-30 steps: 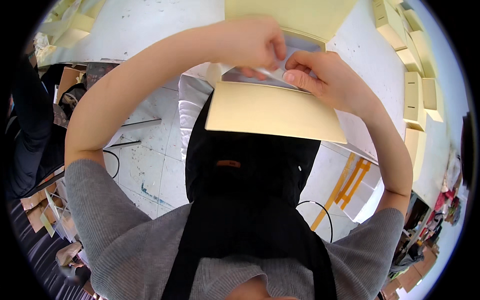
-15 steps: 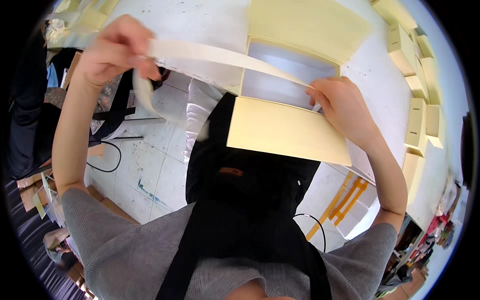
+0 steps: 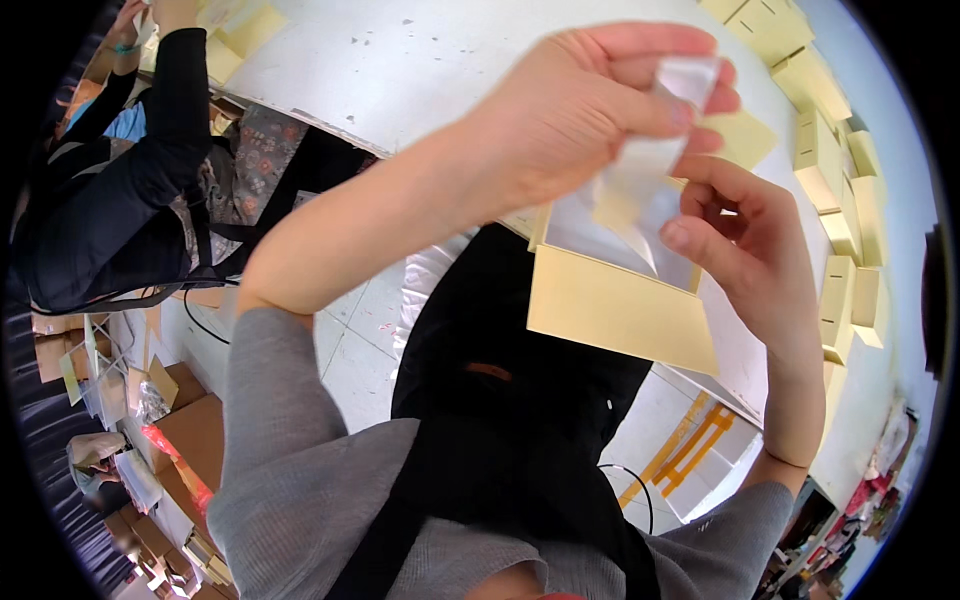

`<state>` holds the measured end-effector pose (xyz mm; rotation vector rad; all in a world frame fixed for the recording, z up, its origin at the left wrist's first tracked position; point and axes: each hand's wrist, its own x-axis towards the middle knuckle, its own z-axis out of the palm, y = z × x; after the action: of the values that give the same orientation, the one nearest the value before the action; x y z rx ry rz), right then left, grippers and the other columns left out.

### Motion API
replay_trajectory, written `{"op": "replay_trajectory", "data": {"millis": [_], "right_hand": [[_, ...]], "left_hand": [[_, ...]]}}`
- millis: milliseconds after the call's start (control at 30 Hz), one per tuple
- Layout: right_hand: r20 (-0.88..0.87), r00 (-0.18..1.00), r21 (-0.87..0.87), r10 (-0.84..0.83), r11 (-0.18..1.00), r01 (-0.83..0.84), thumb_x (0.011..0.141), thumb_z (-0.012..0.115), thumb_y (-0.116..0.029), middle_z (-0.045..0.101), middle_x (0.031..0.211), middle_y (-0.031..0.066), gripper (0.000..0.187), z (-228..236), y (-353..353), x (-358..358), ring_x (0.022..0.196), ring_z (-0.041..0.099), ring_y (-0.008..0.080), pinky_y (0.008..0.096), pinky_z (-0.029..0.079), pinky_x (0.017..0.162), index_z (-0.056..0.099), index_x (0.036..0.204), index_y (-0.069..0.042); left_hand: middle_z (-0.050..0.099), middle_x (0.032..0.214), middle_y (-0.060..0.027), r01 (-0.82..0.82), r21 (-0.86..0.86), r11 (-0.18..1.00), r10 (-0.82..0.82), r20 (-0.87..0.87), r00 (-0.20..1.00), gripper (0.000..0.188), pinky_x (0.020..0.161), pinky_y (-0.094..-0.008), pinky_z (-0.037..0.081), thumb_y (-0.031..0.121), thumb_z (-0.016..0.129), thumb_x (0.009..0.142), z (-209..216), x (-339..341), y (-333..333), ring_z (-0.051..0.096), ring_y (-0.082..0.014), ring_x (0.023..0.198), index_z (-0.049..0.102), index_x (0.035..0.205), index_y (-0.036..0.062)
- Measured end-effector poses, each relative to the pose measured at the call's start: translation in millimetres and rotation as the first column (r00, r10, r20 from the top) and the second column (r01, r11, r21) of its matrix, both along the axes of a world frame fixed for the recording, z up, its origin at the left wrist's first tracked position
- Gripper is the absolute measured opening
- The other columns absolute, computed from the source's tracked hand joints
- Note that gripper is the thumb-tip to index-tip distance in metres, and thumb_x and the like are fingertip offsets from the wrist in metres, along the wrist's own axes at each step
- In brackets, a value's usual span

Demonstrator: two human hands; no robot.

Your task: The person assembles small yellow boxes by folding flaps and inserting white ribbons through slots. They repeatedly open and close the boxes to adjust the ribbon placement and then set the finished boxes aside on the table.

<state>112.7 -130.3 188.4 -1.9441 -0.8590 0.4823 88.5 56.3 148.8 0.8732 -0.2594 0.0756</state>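
Over the box, my left hand (image 3: 610,105) pinches a white strip (image 3: 645,160) between thumb and fingers. The strip hangs down in front of the box opening, partly translucent and blurred. Just to its right is my right hand (image 3: 750,240), its thumb and index finger apart with nothing seen between them. Below both hands the pale yellow box (image 3: 620,305) stands at the table's near edge, its front flap folded down toward me and its whitish inside showing. My hands and the strip hide part of the box and its raised lid (image 3: 745,138).
Several pale yellow boxes (image 3: 820,160) line the right side of the white table (image 3: 380,60). At the left, a person in dark sleeves (image 3: 175,130) works at the same table. Cardboard boxes (image 3: 195,430) lie on the floor at lower left.
My left hand has swung from the far left across to the right, above the box, bringing the strip along. The right hand's fingers have come off the strip and parted.
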Motion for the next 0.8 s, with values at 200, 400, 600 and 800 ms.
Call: {"op": "replay_trajectory", "data": {"millis": [200,400,600,800], "right_hand": [[-0.18,0.977,-0.087,-0.111,0.991,0.097,0.084,0.071,-0.013,0.053,0.059,0.0003,0.023,-31.3,23.6,16.1,0.056,0.046,0.0049,0.0213,0.036,0.053,0.06,0.071,0.002],[-0.235,0.941,0.013,-0.242,0.968,0.252,0.088,0.068,-0.016,0.059,0.063,0.0001,0.02,-44.8,10.0,5.9,0.055,0.05,0.0037,0.0192,0.036,0.05,0.062,0.077,-0.001],[-0.24,0.964,-0.087,-0.111,0.992,0.093,0.087,0.07,-0.007,0.062,0.069,0.001,0.01,-49.4,16.2,-14.9,0.054,0.051,0.0045,0.02,0.04,0.047,0.066,0.084,0.001],[-0.18,0.958,-0.276,-0.222,0.946,0.167,0.084,0.07,-0.005,0.066,0.072,0.0057,0.012,-65.8,1.6,-21.8,0.061,0.06,0.0086,0.0236,0.047,0.055,0.065,0.086,0.006]], "left_hand": [[0.062,0.123,-0.0156,-0.137,0.574,0.807,0.129,0.054,0.99,0.051,0.074,-0.0283,0.057,-0.009,0.056,0.084,-9.6,-20.1,37.0,0.066,-0.0265,0.108,0.052,0.133,0.0041],[0.068,0.094,-0.0076,-0.581,0.791,0.193,-0.064,0.601,0.797,0.041,0.052,-0.0273,0.047,-0.01,0.063,0.059,-70.9,-83.5,47.8,0.058,-0.0168,0.061,0.073,0.095,0.0068],[0.059,0.085,-0.0064,-0.789,0.6,0.131,0.185,0.767,0.614,0.028,0.046,-0.0229,0.04,-0.004,0.07,0.059,-124.0,-110.2,-3.7,0.054,-0.0146,0.06,0.068,0.086,-0.0009],[0.056,0.082,-0.0067,-0.847,0.473,0.243,0.383,0.755,0.532,0.025,0.039,-0.0186,0.029,-0.009,0.071,0.056,-138.0,-116.1,-43.2,0.044,-0.0074,0.051,0.068,0.081,-0.0041]]}}
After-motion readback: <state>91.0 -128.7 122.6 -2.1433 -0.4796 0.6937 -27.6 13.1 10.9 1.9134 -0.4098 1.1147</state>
